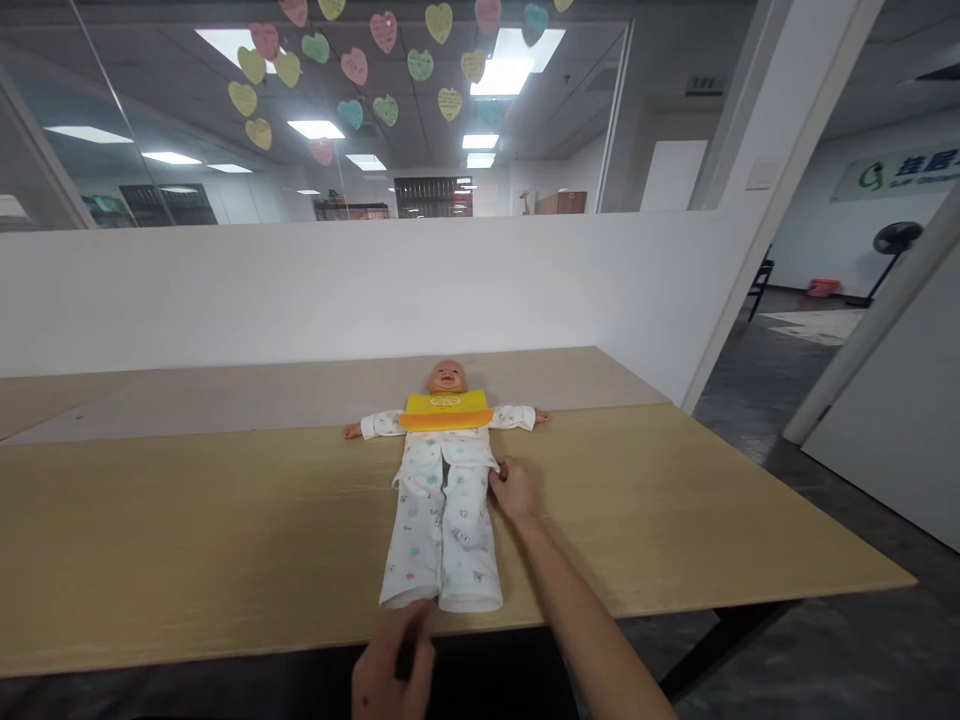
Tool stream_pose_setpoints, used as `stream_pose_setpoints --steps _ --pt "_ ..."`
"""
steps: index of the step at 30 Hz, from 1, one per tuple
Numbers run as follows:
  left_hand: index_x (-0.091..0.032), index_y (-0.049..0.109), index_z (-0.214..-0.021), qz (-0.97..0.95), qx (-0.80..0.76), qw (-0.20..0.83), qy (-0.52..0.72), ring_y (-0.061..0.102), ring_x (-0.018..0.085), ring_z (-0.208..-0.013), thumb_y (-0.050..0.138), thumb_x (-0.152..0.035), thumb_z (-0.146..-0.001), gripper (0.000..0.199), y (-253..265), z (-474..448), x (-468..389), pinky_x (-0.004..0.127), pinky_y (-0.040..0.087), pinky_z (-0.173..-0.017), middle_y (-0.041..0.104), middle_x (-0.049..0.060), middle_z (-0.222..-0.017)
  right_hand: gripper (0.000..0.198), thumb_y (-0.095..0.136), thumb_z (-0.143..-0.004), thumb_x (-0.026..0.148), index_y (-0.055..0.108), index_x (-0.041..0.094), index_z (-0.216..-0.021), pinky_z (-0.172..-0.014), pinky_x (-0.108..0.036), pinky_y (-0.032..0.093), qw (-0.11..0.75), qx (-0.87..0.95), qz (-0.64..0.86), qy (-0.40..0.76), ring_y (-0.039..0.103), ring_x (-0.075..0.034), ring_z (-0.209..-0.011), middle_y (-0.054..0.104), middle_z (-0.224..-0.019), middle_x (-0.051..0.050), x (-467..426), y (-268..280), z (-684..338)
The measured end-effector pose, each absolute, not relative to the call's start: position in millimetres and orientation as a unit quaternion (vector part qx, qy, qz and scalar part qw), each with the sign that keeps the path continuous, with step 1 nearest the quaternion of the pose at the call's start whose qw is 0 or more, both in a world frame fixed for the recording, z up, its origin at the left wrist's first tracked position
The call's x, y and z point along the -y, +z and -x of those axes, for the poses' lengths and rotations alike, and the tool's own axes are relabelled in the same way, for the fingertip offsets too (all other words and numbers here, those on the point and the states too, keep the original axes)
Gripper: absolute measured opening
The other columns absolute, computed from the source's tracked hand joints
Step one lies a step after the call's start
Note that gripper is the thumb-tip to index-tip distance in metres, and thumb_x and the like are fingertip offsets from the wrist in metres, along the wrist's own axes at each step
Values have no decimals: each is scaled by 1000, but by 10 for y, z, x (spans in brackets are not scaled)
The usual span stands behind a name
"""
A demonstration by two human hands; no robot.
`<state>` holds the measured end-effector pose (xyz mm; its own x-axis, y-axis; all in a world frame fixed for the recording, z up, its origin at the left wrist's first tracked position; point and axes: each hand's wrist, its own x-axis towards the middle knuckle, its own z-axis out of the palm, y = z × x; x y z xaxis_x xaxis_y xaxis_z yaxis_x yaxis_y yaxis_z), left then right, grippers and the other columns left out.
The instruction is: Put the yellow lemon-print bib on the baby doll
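A baby doll [448, 377] lies on its back on the table, arms stretched out to both sides. It wears a white patterned top [466, 447], white patterned trousers [469, 530] and a yellow bib [446, 404] with an orange lower pocket. My right hand [516, 490] is at the right hip, its fingers pinched on the hem of the top. My left hand [395, 660] is low in the view, just below the left trouser cuff, with thumb and index finger apart; whether its fingertips touch the cuff is hard to tell.
The wooden table [187, 540] runs along a white half wall [300, 290] with a window above, dotted with heart-shaped notes [383, 32]. The table's front edge is close to me. At the right are a doorway, a white door [900, 400] and a standing fan [897, 238].
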<state>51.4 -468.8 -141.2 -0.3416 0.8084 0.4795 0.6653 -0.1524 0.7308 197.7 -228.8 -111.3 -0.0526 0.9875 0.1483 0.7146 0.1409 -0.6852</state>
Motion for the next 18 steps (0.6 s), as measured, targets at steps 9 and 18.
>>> stream_pose_setpoints --steps 9,18 --pt "-16 63 -90 -430 -738 164 493 63 22 -75 49 -37 -68 33 -1125 342 3840 36 53 -73 68 6 -83 22 52 -87 26 66 17 -101 -58 -23 32 285 698 628 194 62 -17 -78 69 -84 -6 2347 -1057 -1969" --pt "-20 61 -94 -508 -797 150 291 63 23 -89 52 -42 -75 30 -1003 501 3066 33 47 -76 68 5 -91 24 49 -89 31 68 18 -97 -62 -25 35 220 709 656 139 64 -20 -86 70 -93 -10 2386 -1000 -1942"
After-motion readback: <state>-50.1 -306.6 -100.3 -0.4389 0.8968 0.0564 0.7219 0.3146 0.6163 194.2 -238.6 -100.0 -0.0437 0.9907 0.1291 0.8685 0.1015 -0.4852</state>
